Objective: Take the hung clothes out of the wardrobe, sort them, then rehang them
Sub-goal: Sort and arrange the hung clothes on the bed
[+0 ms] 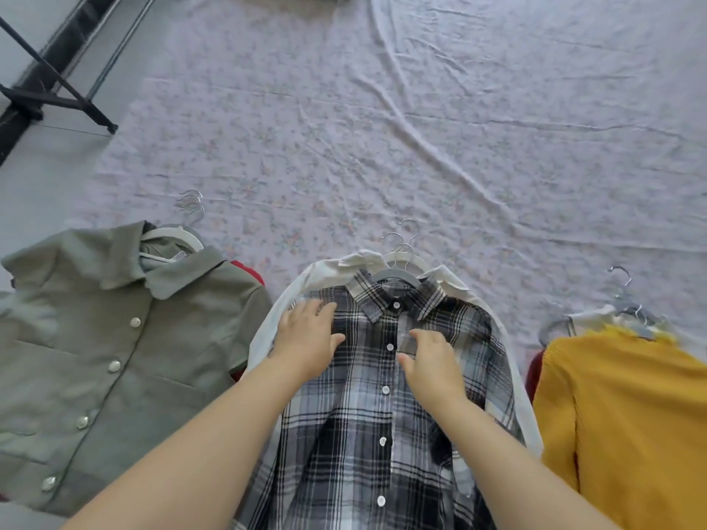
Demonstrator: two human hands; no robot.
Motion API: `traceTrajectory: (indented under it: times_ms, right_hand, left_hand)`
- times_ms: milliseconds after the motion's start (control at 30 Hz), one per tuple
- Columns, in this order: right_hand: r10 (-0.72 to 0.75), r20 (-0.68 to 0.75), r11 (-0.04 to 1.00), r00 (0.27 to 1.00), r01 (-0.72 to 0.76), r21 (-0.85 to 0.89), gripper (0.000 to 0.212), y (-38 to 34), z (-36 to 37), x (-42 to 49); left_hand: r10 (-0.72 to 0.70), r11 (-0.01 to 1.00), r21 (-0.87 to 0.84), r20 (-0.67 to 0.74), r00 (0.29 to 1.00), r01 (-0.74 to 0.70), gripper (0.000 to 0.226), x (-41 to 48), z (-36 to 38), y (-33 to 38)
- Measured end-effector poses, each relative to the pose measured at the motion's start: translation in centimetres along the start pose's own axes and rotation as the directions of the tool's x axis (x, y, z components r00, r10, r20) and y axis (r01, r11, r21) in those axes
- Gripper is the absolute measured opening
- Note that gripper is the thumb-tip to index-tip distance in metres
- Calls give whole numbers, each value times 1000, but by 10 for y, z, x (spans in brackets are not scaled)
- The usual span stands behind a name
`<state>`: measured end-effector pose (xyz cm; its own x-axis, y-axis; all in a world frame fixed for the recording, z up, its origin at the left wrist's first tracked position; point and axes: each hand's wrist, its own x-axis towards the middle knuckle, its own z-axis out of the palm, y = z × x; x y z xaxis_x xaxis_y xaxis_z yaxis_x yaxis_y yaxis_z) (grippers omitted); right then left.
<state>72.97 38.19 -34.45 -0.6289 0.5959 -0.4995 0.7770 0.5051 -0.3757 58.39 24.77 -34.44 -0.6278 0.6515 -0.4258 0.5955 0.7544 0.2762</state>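
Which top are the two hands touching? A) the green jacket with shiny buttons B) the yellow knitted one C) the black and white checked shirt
C: the left hand and the right hand both lie on the checked shirt in the middle. The green jacket and the yellow knit lie untouched at either side.

The bottom edge cuts off the lower part of the plaid shirt (pixel 367 415). Under it, a white shirt (pixel 267 323) shows only its collar and sleeve edges. A red garment (pixel 250 275) is almost fully hidden under the green jacket (pixel 95 338), which the left edge cuts. The yellow sweater (pixel 627 434) runs out at the right. My right hand (pixel 428 361) bends its fingers down; whether they pinch cloth, I cannot tell.
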Motion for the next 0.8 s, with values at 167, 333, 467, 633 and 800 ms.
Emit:
traceTrajectory:
  times_ms: [167, 333, 467, 633, 800]
  right_hand:
    - [-57, 36, 998, 998, 58, -11, 48, -22, -15, -39]
    - [-132, 46, 990, 990, 134, -52, 49, -48, -42, -75]
    - [-191, 49, 979, 980, 194, -64, 48, -73, -55, -98]
    - [-274, 67, 954, 959, 280, -107, 50, -114, -51, -115]
    - [-316, 91, 934, 944, 326, -145, 48, -170, -31, -121]
  left_hand:
    - [-11, 1000, 9, -36, 999, 11, 52, -39, -25, 0]
    - [-40, 998, 37, -99, 994, 44, 51, -92, -63, -1]
    - [-91, 994, 41, -142, 986, 98, 48, -134, -91, -14]
    - [-189, 980, 28, -180, 965, 197, 46, -171, -117, -53]
    - [-252, 963, 40, -226, 941, 267, 48, -193, -139, -110]
